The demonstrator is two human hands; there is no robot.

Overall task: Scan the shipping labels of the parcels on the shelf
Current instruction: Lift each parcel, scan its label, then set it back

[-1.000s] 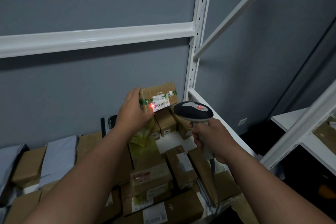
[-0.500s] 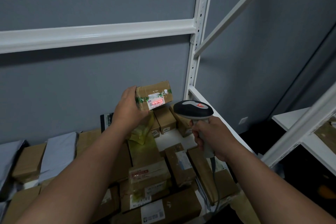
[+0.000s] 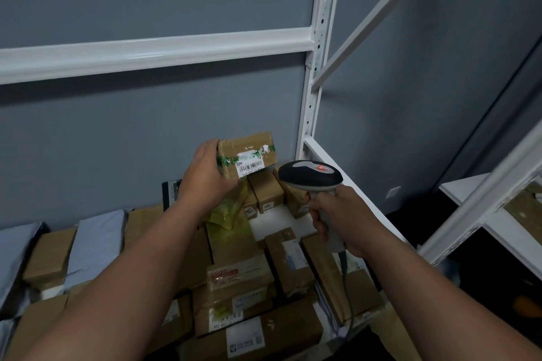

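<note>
Gripping parcel w/ L hand | R hand clasps scanner | white shelf, grey wall

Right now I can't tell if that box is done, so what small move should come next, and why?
Probably set the box back on the shelf and reach for another. No red light shows on its label, though the scanner in the right hand points that way and the left hand holds the box up. Whether the scan registered cannot be told.
</note>
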